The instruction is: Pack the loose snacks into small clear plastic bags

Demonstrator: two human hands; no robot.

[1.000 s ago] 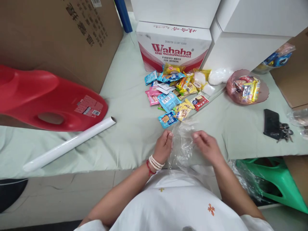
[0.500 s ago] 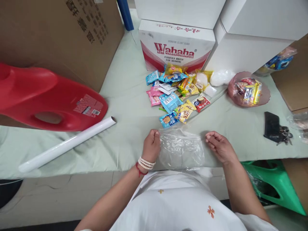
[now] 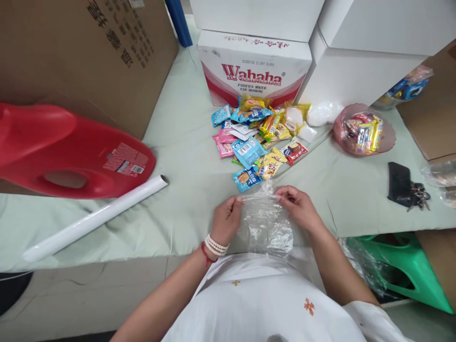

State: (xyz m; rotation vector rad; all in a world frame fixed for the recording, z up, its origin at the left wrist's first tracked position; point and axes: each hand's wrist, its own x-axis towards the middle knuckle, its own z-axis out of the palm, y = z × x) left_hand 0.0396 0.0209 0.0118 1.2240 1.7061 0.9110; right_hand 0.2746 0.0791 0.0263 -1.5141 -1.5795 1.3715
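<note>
A clear plastic bag (image 3: 266, 225) hangs in front of me over the near edge of the pale green table (image 3: 185, 161). My left hand (image 3: 226, 219), with a bead bracelet and a red string at the wrist, pinches the bag's top edge on the left. Fingers of my right hand (image 3: 298, 205) pinch the same top edge on the right. Just beyond the bag lies a heap of small snack packets (image 3: 258, 137) in blue, pink, yellow and red wrappers.
A red plastic jug (image 3: 67, 147) lies on its side at the left, beside a white paper roll (image 3: 94, 217). Cardboard boxes and a Wahaha carton (image 3: 252, 71) stand at the back. A pink dish of snacks (image 3: 363, 130), a black wallet with keys (image 3: 404, 185) and a green stool (image 3: 402, 266) are at the right.
My hands were spread wide, stretching the bag flat half a second ago. They have now come closer together at the bag's top edge, and the bag hangs narrower and more crumpled.
</note>
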